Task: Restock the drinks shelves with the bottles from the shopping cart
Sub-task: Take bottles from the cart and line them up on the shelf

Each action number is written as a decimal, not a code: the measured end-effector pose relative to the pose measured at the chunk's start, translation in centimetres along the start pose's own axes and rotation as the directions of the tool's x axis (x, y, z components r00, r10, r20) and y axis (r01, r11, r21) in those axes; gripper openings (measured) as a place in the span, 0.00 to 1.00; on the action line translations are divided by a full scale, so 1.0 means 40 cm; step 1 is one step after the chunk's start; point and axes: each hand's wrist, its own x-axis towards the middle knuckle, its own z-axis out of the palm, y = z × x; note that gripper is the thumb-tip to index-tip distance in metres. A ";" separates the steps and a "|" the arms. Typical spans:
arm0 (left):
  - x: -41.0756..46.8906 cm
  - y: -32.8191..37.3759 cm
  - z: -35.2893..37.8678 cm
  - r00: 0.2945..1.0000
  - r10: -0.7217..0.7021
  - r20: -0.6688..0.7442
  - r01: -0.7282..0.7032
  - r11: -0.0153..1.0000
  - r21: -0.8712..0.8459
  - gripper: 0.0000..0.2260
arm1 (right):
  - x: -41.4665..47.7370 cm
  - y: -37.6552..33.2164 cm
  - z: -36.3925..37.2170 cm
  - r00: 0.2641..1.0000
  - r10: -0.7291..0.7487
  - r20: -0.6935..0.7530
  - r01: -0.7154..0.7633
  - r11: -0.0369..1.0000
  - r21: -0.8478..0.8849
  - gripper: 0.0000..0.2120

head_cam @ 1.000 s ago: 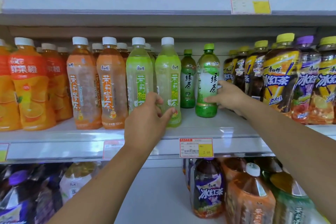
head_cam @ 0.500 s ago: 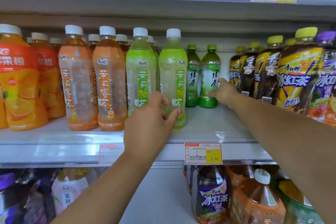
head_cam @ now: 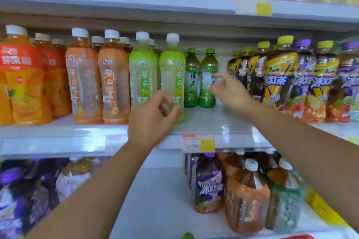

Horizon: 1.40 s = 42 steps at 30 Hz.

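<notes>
Both arms extended forward. Left hand (head_cam: 153,117) mid-frame, forearm in from 7 o'clock, fingers curled in C, grip unclear. Right hand (head_cam: 230,89) at its 2 o'clock, forearm from 4 o'clock, fingers loose, blurred.

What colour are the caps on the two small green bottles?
Green; the head view shows both caps.

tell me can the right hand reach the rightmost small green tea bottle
Probably yes: the right hand hovers right beside that green tea bottle, with only bare shelf in front and nothing between them.
</notes>
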 end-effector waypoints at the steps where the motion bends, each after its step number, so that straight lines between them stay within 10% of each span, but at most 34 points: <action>1: -0.012 0.007 -0.010 0.999 0.047 0.009 -0.046 0.996 -0.073 0.10 | -0.059 -0.014 -0.018 0.997 -0.074 -0.028 0.076 0.996 0.053 0.20; 5: -0.142 0.045 -0.057 0.954 0.280 0.109 -0.267 0.956 -0.119 0.12 | -0.303 -0.011 -0.048 0.970 -0.203 0.134 0.194 0.978 0.083 0.11; 10: -0.407 0.004 -0.092 0.867 0.026 0.497 0.115 0.961 -0.251 0.15 | -0.547 0.057 0.019 0.805 -0.027 0.593 0.066 0.997 -0.045 0.15; 16: -0.582 -0.087 -0.151 0.503 -0.300 0.810 0.485 0.874 0.023 0.28 | -0.651 0.134 0.166 0.664 0.138 0.735 0.001 0.983 -0.186 0.34; 22: -0.637 -0.107 -0.251 0.264 -0.332 0.906 0.433 0.880 0.196 0.27 | -0.682 0.141 0.276 0.681 0.304 0.666 -0.309 0.944 -0.114 0.41; 28: -0.666 -0.111 -0.260 0.270 -0.329 0.905 0.367 0.904 0.220 0.32 | -0.694 0.142 0.325 0.665 0.378 0.645 -0.532 0.845 0.053 0.29; 42: -0.630 -0.118 -0.298 0.526 -0.392 0.755 0.654 0.754 -0.064 0.23 | -0.674 0.070 0.254 0.838 0.229 0.496 -0.385 0.891 0.240 0.23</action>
